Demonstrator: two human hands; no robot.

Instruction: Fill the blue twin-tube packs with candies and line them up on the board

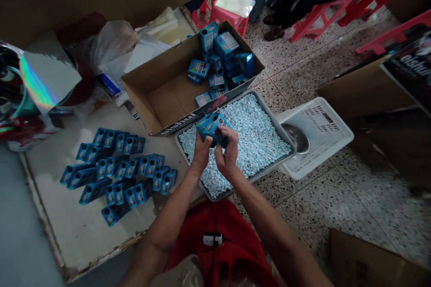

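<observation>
Both hands meet over a metal tray (288,154) full of small pale blue and white pellets. My left hand (202,150) grips the left side of some small blue boxes (211,126); my right hand (228,148) has its fingers on their right side. The held boxes show dark round openings; their exact number is unclear. Behind the tray, an open cardboard box (161,69) contains several similar blue boxes (226,45) in a loose heap. Several more blue boxes (114,166) stand in uneven rows on the table at the left.
The pale table (81,237) has plastic bags (116,42) and papers at its back. A white perforated basket (319,143) holding a metal bowl (296,138) is right of the tray. Beyond are pink stools (232,13) and a seated person (296,0); cardboard stands lower right (367,260).
</observation>
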